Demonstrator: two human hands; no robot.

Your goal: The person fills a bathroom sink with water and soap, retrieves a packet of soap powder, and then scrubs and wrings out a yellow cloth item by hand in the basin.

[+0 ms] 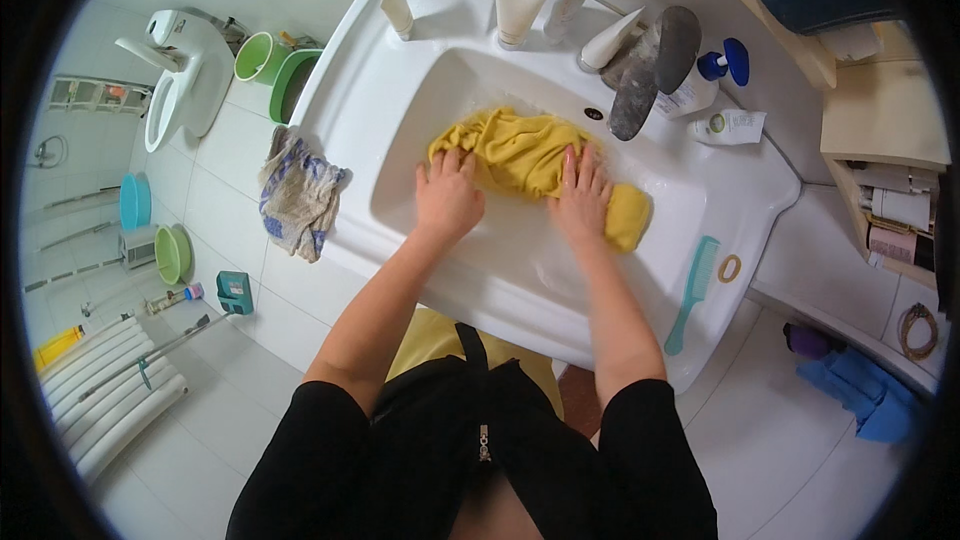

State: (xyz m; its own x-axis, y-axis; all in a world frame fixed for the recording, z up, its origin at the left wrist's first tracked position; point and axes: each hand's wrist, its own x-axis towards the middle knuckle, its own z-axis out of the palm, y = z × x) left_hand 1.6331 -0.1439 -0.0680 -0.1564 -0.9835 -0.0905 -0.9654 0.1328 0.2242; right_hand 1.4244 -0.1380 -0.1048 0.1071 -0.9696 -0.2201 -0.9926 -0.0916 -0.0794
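A wet, bunched-up yellow cloth (525, 152) lies in the basin of the white sink (400, 120), with one end trailing toward the right. My left hand (448, 195) presses on its left end, fingers spread over the fabric. On the right part of the cloth rests my right hand (582, 195), its fingers stretched out along the folds. Neither hand is wrapped round the cloth. Some water shows around it in the basin.
A grey faucet (655, 65) reaches over the basin's far right. Several tubes, including a white tube (518, 12), and a blue-topped pump bottle (690, 95) line the back rim. A teal comb (693, 295) and a hair tie (730, 268) lie right; a checked rag (302, 195) hangs left.
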